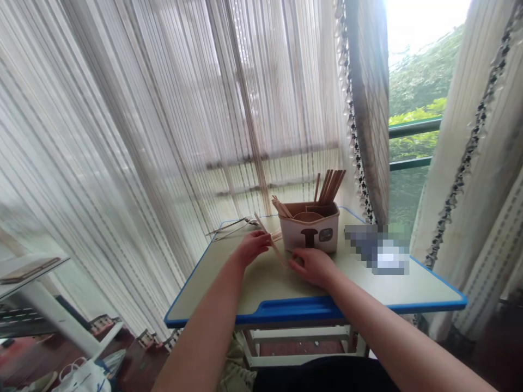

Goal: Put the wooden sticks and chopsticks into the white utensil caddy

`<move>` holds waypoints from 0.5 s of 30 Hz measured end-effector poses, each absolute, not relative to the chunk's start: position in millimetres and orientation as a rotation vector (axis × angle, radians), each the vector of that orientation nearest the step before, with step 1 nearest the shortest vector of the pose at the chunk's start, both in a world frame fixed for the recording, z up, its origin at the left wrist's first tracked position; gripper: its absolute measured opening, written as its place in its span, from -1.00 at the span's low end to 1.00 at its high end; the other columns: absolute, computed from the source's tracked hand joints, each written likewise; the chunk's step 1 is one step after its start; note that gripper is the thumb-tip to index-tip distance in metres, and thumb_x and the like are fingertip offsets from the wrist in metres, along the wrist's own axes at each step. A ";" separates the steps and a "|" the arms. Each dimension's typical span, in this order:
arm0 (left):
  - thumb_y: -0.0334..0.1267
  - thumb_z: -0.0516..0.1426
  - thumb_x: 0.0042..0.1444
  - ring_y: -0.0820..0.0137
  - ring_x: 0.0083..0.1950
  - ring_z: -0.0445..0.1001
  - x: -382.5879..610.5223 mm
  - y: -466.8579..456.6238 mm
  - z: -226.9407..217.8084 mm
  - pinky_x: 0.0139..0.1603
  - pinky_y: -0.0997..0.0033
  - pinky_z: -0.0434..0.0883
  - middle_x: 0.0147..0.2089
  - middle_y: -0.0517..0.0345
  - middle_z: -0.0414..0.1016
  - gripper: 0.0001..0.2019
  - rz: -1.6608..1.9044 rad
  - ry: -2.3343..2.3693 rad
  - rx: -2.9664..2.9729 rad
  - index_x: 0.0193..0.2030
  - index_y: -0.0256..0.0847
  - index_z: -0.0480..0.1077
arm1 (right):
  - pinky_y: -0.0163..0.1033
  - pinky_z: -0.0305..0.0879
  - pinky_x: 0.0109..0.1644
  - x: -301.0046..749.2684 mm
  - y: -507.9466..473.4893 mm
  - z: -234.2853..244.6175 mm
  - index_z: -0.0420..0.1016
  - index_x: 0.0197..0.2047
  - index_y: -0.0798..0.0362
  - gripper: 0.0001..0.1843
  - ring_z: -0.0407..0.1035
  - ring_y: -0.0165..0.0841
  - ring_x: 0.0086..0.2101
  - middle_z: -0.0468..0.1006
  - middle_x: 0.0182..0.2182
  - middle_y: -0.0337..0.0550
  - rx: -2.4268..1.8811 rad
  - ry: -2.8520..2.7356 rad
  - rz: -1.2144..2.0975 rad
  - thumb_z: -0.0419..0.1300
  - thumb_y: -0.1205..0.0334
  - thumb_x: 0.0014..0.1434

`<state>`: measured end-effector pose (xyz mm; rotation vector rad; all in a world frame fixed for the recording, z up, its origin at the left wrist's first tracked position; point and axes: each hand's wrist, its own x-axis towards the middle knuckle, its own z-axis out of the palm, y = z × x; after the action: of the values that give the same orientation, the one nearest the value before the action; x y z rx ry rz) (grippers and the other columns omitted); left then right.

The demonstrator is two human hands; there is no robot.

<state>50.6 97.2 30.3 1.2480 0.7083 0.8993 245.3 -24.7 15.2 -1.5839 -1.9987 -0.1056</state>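
Observation:
On the blue-edged table (368, 291) stands a white utensil holder (309, 230) with several wooden chopsticks (330, 187) upright in its back compartment and more sticking out at its left. My left hand (252, 246) has its fingers pinched round a wooden chopstick (269, 243) that slants from upper left down to the table in front of the holder. My right hand (312, 266) rests on the table just in front of the holder, fingers curled at the lower end of that chopstick. What lies under its fingers is hidden.
Metal utensils (231, 227) lie at the table's far left edge. A blurred-out object (378, 250) sits on the table to the holder's right. Sheer curtains hang close behind; a window opens at the right. A white shelf (32, 272) and floor clutter lie at the lower left.

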 end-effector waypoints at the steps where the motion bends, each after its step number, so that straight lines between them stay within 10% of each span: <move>1: -0.26 0.32 -0.15 0.48 -0.39 0.47 51.9 96.5 29.1 -0.48 0.60 0.33 -0.39 0.12 0.46 -0.75 0.868 0.711 1.268 -0.34 -0.28 0.38 | -0.30 -0.02 -0.42 245.6 -25.5 16.2 0.47 -0.39 0.01 -0.68 0.35 -0.36 -0.43 0.51 -0.47 -0.17 -1.564 -2.012 -0.093 0.03 -0.02 0.15; 15: -0.38 0.33 -0.19 0.32 -0.18 0.50 63.0 72.3 33.1 -0.11 0.29 0.41 -0.27 0.06 0.48 -0.71 0.609 0.374 1.308 -0.28 -0.31 0.41 | -0.33 0.21 -0.26 258.4 -27.5 13.4 0.51 -0.35 0.02 -0.79 0.36 -0.39 -0.35 0.47 -0.36 -0.16 -1.361 -1.825 -0.078 0.05 0.20 0.16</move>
<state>63.0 72.3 33.1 1.3082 0.3736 0.6088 258.4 -27.5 13.4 -1.3607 -1.8246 -0.0783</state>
